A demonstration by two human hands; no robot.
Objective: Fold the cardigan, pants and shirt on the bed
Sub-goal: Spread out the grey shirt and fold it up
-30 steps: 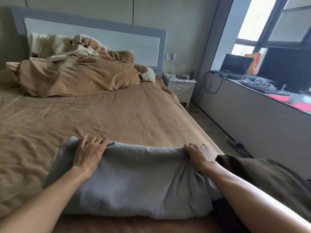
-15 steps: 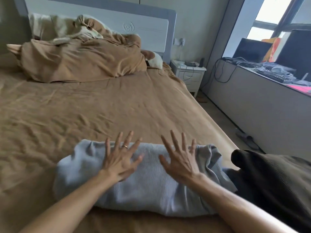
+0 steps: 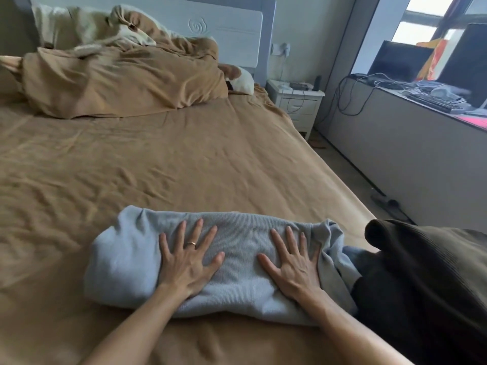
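Bed point(image 3: 184, 159) in tan sheet, filling most of the view, running from near edge to far headboard point(image 3: 232, 30). Rumpled tan duvet point(image 3: 118, 83) heaped at far left, against that headboard. Long grey ledge point(image 3: 395, 143) along right wall, under window, loaded with keyboard point(image 3: 432, 101) and cables. Small white nightstand point(image 3: 297, 104) at far right corner of bed. Dark garment point(image 3: 427, 280) (ribbed, brownish-black; which piece of clothing, cannot tell) bunched at near right edge of bed, touching right end of grey one. Folded light-grey knit garment point(image 3: 237, 262) lying across near part of bed, a long flat bundle with loose folds at right end. Left hand point(image 3: 188, 262) pressed flat on left half of bundle, fingers spread wide, gripping nothing. Right hand point(image 3: 293, 264) likewise flat and spread on right half, palm down, near the loose folds. Thin ring point(image 3: 191, 243) on one finger of left hand.
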